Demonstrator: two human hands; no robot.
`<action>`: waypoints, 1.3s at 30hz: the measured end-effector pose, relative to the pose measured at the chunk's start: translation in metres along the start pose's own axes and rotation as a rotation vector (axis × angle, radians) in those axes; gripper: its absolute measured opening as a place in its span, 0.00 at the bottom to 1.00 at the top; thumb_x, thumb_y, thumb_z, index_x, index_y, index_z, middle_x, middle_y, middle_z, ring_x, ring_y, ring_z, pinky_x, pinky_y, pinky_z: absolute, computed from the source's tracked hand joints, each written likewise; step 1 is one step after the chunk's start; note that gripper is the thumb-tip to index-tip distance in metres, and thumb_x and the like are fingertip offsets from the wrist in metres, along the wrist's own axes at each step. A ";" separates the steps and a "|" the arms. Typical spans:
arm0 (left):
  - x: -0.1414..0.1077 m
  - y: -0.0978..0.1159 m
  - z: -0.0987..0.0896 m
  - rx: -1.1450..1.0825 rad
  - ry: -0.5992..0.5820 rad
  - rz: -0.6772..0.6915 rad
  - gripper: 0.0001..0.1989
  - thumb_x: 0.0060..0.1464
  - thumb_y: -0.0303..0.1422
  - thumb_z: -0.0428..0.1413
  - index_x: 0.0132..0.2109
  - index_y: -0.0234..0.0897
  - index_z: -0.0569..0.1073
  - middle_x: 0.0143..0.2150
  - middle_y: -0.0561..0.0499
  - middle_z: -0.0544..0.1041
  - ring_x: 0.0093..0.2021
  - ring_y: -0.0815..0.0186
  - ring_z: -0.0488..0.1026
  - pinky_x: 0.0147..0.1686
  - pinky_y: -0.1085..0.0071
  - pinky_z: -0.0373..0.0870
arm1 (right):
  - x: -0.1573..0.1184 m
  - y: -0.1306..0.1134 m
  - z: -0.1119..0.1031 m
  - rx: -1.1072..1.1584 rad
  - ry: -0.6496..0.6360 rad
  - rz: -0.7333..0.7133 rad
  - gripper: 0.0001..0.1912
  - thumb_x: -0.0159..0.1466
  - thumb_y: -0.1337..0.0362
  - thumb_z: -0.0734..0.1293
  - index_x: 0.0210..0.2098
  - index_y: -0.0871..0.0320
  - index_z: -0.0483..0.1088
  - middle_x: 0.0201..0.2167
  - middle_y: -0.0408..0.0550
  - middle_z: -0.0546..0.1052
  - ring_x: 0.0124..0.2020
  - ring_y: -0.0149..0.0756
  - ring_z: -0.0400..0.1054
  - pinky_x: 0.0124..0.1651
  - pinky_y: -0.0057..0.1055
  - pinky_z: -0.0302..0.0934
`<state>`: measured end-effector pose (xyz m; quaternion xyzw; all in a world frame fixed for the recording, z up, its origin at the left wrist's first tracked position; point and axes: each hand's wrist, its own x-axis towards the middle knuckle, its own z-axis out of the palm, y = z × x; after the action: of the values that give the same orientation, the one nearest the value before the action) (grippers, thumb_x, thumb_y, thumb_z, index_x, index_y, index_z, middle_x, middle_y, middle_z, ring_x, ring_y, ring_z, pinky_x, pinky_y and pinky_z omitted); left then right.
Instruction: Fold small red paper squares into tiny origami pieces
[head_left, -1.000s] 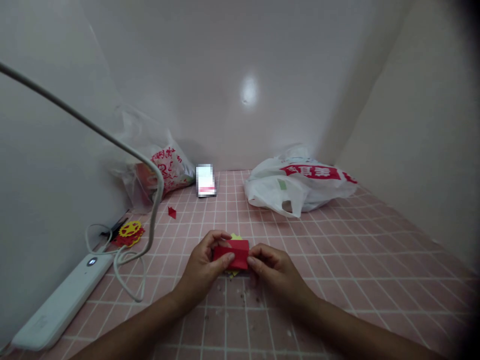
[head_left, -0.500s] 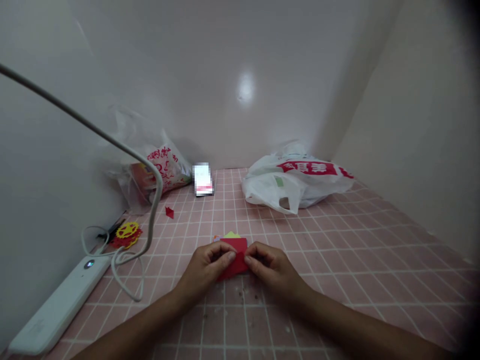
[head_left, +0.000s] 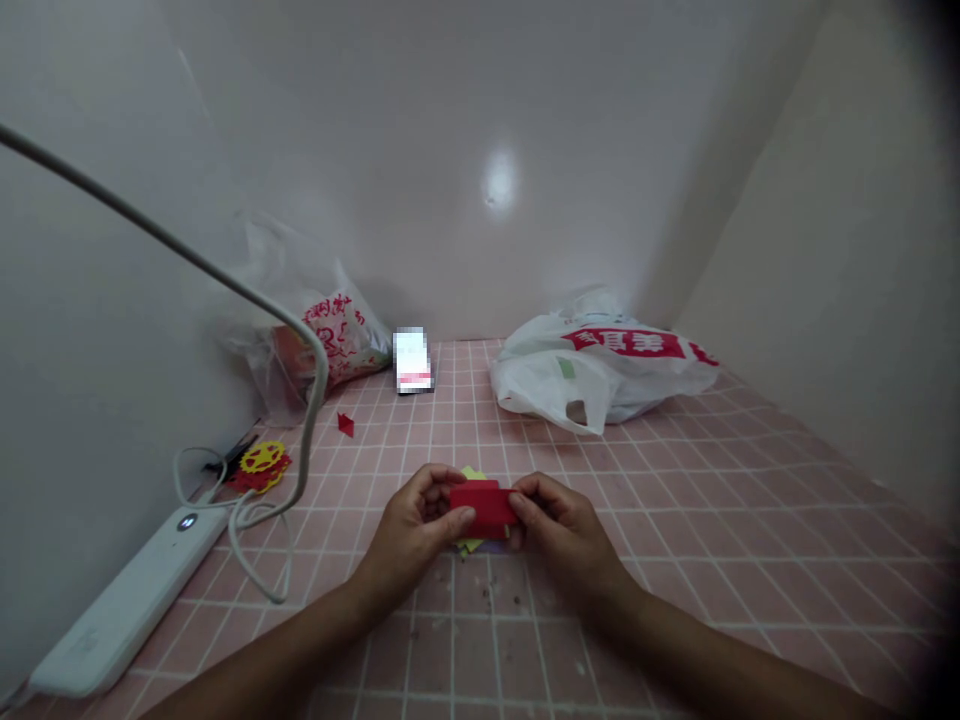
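Note:
Between my hands is a piece of red paper [head_left: 484, 508], folded into a flat, wide strip. My left hand [head_left: 426, 512] pinches its left end, with the thumb across the front. At the right end, my right hand [head_left: 551, 512] grips the paper between thumb and fingers. Behind and below it, yellow paper [head_left: 471, 547] peeks out on the pink tiled surface, with a bit of purple beside it. A small folded red paper piece [head_left: 346, 425] lies farther off to the left.
Yellow and red paper cut-outs [head_left: 264, 462] lie at left beside a white power bank-like device [head_left: 131, 600]. A white cable [head_left: 319, 400] arches above them. At the back stand a clear plastic bag [head_left: 330, 335], a lit phone [head_left: 412, 360] and a white plastic bag [head_left: 600, 365].
The red paper has gone from a larger, tilted sheet to a narrower level strip, lifted slightly. Both hands have shifted their hold along its ends. The view has moved slightly.

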<state>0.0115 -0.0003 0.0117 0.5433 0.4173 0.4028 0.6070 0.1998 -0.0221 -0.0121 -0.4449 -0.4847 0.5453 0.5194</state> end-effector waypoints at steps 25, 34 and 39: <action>0.002 0.003 -0.002 0.057 0.021 -0.032 0.15 0.50 0.42 0.60 0.30 0.34 0.70 0.24 0.56 0.68 0.24 0.72 0.62 0.26 0.75 0.58 | -0.001 0.003 0.007 0.104 -0.035 0.142 0.17 0.59 0.52 0.70 0.26 0.57 0.64 0.16 0.37 0.70 0.12 0.25 0.60 0.17 0.23 0.49; 0.000 -0.005 0.005 -0.039 -0.030 -0.110 0.14 0.50 0.40 0.62 0.31 0.32 0.73 0.22 0.55 0.70 0.21 0.73 0.60 0.23 0.75 0.54 | -0.005 0.009 0.010 0.142 -0.090 0.132 0.17 0.59 0.52 0.70 0.26 0.57 0.64 0.17 0.38 0.72 0.12 0.26 0.63 0.16 0.23 0.55; 0.000 -0.006 0.006 -0.153 0.017 -0.087 0.14 0.49 0.40 0.63 0.32 0.32 0.75 0.22 0.54 0.71 0.23 0.72 0.63 0.26 0.75 0.57 | -0.008 0.013 0.011 0.172 -0.133 0.152 0.16 0.61 0.53 0.70 0.27 0.57 0.64 0.18 0.38 0.72 0.12 0.26 0.63 0.16 0.22 0.55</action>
<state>0.0170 -0.0031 0.0057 0.4732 0.4136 0.4110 0.6603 0.1871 -0.0303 -0.0239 -0.3969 -0.4344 0.6510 0.4796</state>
